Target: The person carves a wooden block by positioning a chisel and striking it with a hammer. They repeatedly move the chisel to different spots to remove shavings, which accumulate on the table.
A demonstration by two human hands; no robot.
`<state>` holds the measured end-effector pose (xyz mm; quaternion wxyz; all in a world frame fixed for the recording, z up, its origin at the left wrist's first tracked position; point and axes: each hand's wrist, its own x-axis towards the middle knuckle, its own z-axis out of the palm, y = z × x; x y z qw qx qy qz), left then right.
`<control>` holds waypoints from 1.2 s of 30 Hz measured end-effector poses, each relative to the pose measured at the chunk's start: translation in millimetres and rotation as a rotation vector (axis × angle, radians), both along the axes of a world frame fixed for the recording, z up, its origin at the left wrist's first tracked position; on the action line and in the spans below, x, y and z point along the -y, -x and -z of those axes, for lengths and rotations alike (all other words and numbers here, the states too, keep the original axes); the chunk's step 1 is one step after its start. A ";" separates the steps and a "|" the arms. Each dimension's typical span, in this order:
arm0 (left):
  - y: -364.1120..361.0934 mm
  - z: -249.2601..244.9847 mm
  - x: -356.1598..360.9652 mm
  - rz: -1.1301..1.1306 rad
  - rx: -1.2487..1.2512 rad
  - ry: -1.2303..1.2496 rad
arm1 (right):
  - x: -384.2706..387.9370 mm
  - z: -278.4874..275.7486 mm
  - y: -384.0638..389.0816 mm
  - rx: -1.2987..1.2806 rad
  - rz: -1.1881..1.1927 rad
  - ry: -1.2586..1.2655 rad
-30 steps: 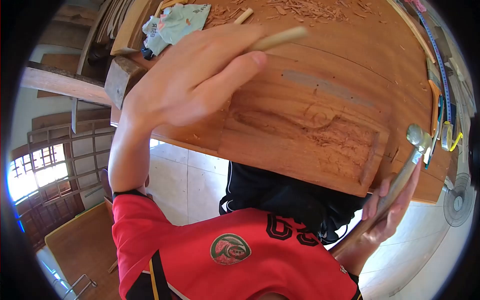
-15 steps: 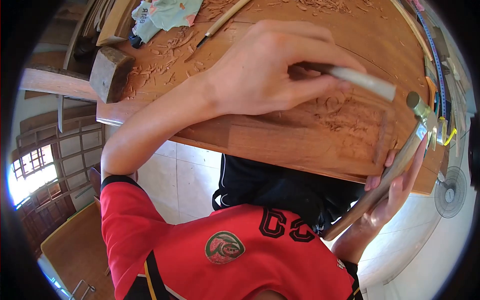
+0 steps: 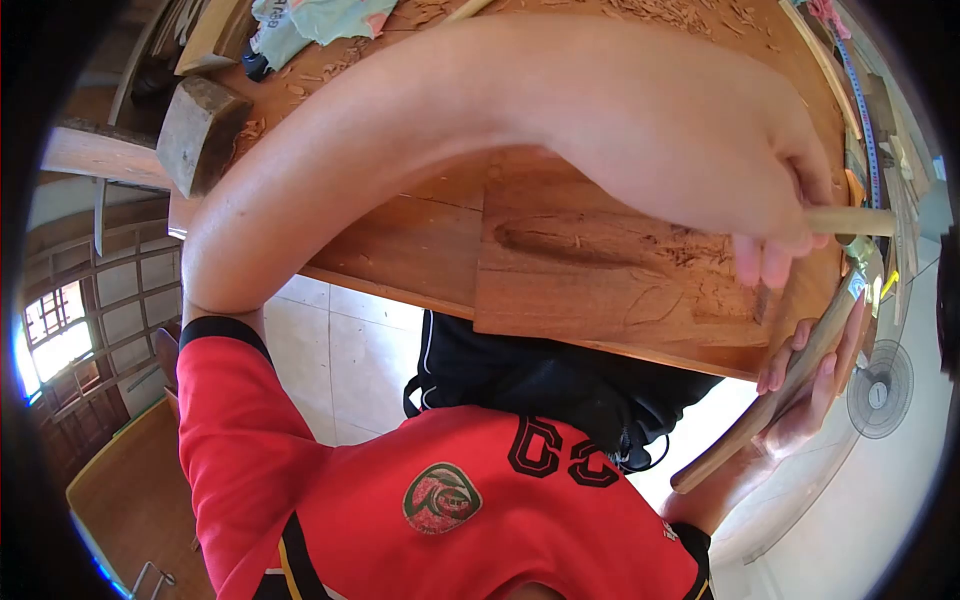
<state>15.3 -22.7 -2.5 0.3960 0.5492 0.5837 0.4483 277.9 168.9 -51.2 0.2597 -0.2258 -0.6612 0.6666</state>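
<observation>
My left hand reaches across the bench, fingers closed around a carving chisel. Only the chisel's pale round handle sticks out to the right; its blade is hidden by the hand. My right hand, at the bench's front right corner, grips a hammer by its wooden handle. The metal hammer head points up and lies just below the chisel handle, partly covered by it. Under my left hand is a carved wooden board with a long hollowed recess and shavings on its right part.
Wood shavings lie along the back of the wooden bench. A wood block and a crumpled pale bag are at the left. A blue measuring tape runs along the right edge. A fan stands beyond.
My left hand has swung right and nearer with the chisel, now over the board's right end and against the hammer head. The hammer has stayed in my right hand. The view has shifted slightly.
</observation>
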 end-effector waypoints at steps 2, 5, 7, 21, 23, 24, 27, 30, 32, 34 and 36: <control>9.3 -0.4 0.4 0.072 0.124 -0.033 | 1.2 -0.3 -7.6 -0.005 -0.003 0.020; 26.4 -12.3 23.2 0.122 0.172 -0.115 | 13.2 -0.7 -7.9 0.038 0.038 0.015; 3.5 -4.7 23.5 0.035 -0.077 -0.199 | 15.0 -1.6 -16.7 0.041 0.039 0.018; 49.3 28.8 -23.4 0.033 -0.180 -0.088 | 16.4 -25.7 13.3 0.164 0.016 -0.009; 49.6 36.7 -22.4 0.020 -0.172 -0.151 | 19.5 -28.3 15.5 0.164 0.018 -0.021; 48.9 40.1 -21.4 0.007 -0.174 -0.181 | 21.3 -28.8 16.4 0.159 0.022 -0.027; 49.3 41.7 -19.4 0.019 -0.126 -0.174 | 27.1 -29.9 19.8 0.150 0.028 -0.044; 49.8 43.8 -25.1 0.024 -0.133 -0.214 | 28.1 -32.7 20.0 0.197 0.036 -0.052; 49.0 45.2 -30.9 0.015 -0.142 -0.213 | 28.1 -34.6 20.8 0.233 0.067 -0.064; 47.9 40.0 -25.0 0.000 -0.135 -0.152 | 29.3 -33.3 20.8 0.182 0.113 -0.081; 46.4 39.7 -20.1 -0.017 -0.154 -0.137 | 32.8 -35.2 22.2 0.133 0.150 -0.085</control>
